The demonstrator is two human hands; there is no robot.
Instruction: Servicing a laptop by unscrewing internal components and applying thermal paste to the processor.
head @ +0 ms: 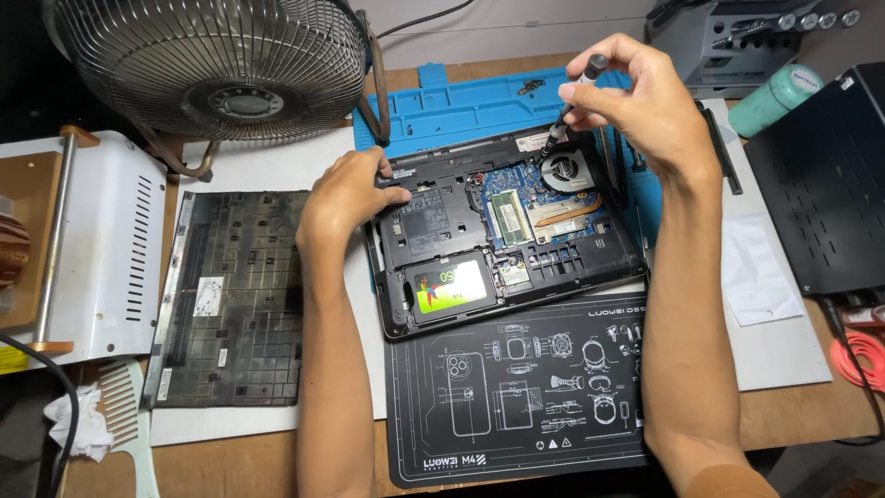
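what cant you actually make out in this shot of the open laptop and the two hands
- Screwdriver tip, head view: too small to tell which screw it meets beside the cooling fan.
- Laptop left rear corner: hidden under the left hand.
- Right hand grip: its fingers hide most of the screwdriver's handle.
- Removed bottom cover: its labels are too small to tell apart.
- Desk fan: cut off by the top edge.

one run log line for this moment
left hand: steadies open laptop | right hand: holds screwdriver, tip beside cooling fan | bottom cover: off, lying left
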